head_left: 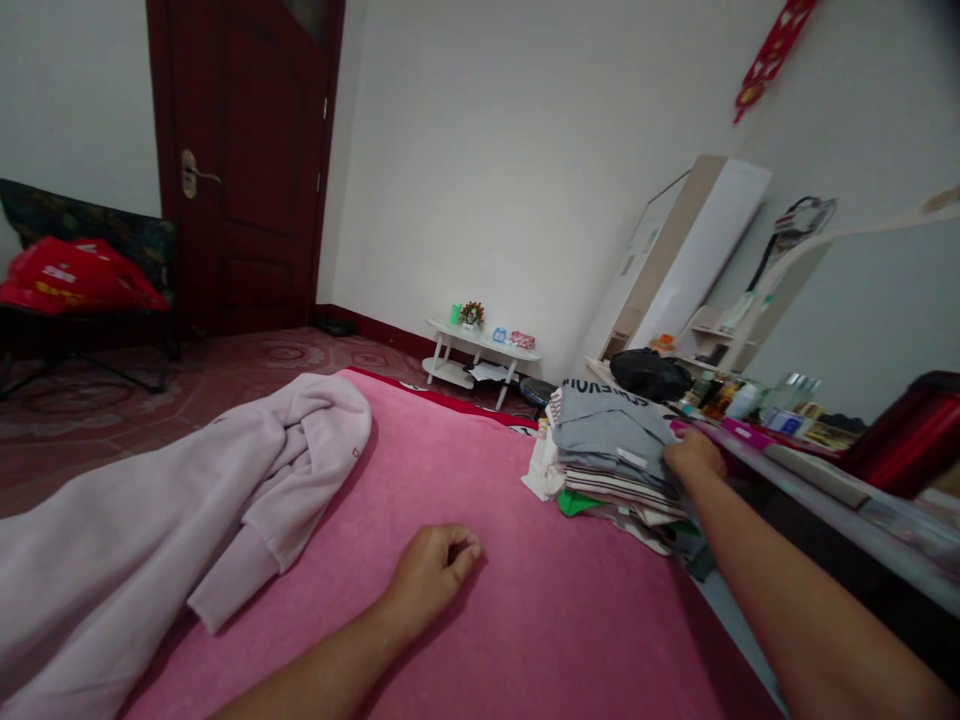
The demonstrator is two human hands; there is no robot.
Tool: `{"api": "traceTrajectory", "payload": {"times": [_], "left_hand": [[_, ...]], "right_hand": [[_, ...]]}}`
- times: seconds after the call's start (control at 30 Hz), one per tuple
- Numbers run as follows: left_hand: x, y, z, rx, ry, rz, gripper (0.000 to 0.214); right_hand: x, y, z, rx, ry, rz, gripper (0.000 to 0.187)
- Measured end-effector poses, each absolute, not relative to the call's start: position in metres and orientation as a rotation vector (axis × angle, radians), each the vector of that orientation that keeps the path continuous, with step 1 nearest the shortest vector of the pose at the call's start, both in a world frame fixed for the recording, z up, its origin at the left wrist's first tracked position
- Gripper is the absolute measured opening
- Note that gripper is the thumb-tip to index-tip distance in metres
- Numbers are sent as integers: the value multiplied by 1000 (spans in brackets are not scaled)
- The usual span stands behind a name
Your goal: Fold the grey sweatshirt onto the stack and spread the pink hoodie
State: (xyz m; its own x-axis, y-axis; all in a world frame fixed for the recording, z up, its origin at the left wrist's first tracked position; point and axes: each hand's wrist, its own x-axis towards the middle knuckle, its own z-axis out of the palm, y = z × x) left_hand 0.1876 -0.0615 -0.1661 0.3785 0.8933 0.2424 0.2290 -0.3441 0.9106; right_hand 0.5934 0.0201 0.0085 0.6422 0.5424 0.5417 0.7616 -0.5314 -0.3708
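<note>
On the pink bed sheet [480, 460], my left hand [441, 568] rests with its fingers loosely curled and nothing visible in them. My right hand [694, 458] reaches to the right side of a stack of folded clothes, against the edge of the grey shirt [611, 428] on top. Its fingers look bent inward; whatever they grip is hidden. Below the grey shirt lie a striped garment [622, 485], a green one [577, 502] and other folded pieces. A pale pink hooded sweatshirt [247, 490] lies spread over the bed's left side, one sleeve toward my left hand.
Along the right stands a dressing table [810, 495] with bottles, a black bag [651, 373] and a mirror [862, 320]. Beyond the bed is a small white table [484, 345] with a potted plant [472, 315]. A red bag [79, 275] sits on a chair by the dark door [247, 160].
</note>
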Motion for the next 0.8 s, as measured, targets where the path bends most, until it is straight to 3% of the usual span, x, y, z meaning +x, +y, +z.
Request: {"api": "traceTrajectory", "payload": {"times": [0.2, 0.37, 0.47, 0.6, 0.67, 0.8], "left_hand": [[188, -60, -169, 1837, 993, 980, 25], [187, -62, -170, 1891, 989, 953, 23], [186, -62, -170, 1906, 998, 938, 23], [186, -61, -171, 1935, 987, 937, 23], [186, -61, -171, 1941, 973, 951, 23], [183, -65, -165, 1972, 966, 988, 22]], "right_hand": [[540, 23, -11, -2115, -1321, -827, 53], [545, 36, -29, -2406, -1702, -205, 59], [536, 33, -19, -2393, -1650, -264, 60], [469, -3, -33, -1861, -1714, -655, 36], [423, -30, -60, -1564, -1888, -594, 28], [346, -84, -120, -1242, -2147, -269, 30]]}}
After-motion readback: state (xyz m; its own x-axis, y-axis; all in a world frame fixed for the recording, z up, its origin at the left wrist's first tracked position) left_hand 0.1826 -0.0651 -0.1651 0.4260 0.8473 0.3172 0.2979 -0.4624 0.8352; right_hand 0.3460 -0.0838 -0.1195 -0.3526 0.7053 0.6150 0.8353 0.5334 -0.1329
